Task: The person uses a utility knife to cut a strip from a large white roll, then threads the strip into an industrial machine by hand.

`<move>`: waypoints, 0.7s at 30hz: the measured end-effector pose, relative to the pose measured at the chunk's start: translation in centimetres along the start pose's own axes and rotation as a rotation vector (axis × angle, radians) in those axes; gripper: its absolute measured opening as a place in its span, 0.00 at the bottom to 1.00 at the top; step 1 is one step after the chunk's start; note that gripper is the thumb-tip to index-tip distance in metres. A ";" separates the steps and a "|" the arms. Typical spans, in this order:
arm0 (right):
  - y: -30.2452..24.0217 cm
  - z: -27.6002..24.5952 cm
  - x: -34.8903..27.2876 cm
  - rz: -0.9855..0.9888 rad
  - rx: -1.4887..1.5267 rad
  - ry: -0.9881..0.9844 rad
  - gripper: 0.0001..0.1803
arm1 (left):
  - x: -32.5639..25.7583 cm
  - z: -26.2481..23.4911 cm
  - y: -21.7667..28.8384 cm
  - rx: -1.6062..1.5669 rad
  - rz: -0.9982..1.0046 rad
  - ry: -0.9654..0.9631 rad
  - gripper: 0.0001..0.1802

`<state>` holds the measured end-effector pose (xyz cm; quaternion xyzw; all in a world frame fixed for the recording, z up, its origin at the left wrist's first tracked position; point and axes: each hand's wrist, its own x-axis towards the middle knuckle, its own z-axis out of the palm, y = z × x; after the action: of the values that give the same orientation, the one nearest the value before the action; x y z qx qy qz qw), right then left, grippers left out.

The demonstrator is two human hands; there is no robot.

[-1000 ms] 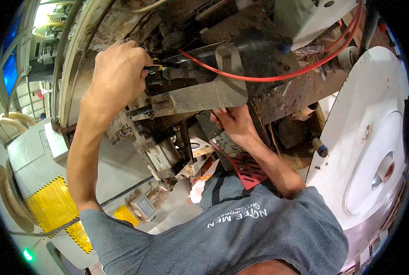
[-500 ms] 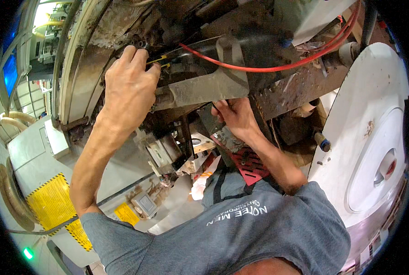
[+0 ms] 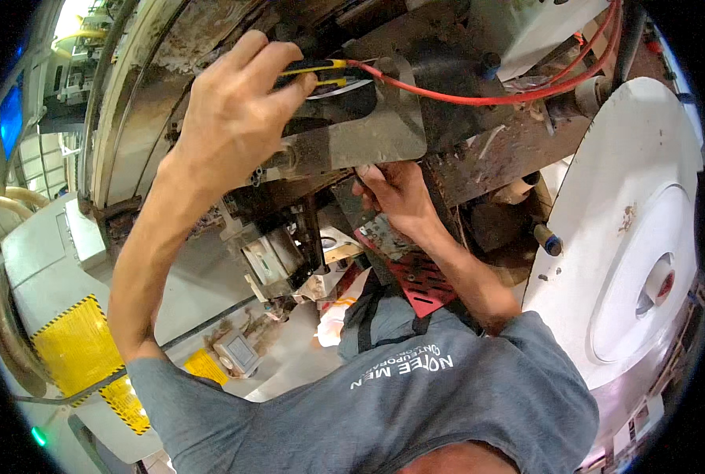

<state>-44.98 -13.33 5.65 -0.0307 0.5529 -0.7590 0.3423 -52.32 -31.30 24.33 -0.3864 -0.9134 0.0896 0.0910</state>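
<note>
The left hand (image 3: 230, 118) was clenched around a yellow-and-black tool (image 3: 317, 73), raised high against the machine's underside beside the red hose (image 3: 479, 96). The right hand (image 3: 396, 189) pressed up under the metal bracket (image 3: 360, 134); whether its fingers gripped anything could not be told. Risk: the tool could slip off and nick the hose, given the cramped, grimy overhead reach.
</note>
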 end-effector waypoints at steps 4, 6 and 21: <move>0.5 -0.2 0.0 0.031 -0.077 0.007 0.17 | -0.3 1.0 -1.1 -0.093 -0.018 0.061 0.14; 0.1 0.0 0.0 0.026 -0.054 0.008 0.17 | -0.5 0.4 -0.7 -0.140 -0.087 0.024 0.14; -0.3 2.1 -1.4 0.076 -0.044 0.056 0.09 | -1.8 0.4 -0.7 0.049 -0.191 -0.164 0.03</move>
<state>-43.17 -14.18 7.17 0.0040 0.5795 -0.7336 0.3548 -51.72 -33.14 23.90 -0.2868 -0.9479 0.1343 0.0335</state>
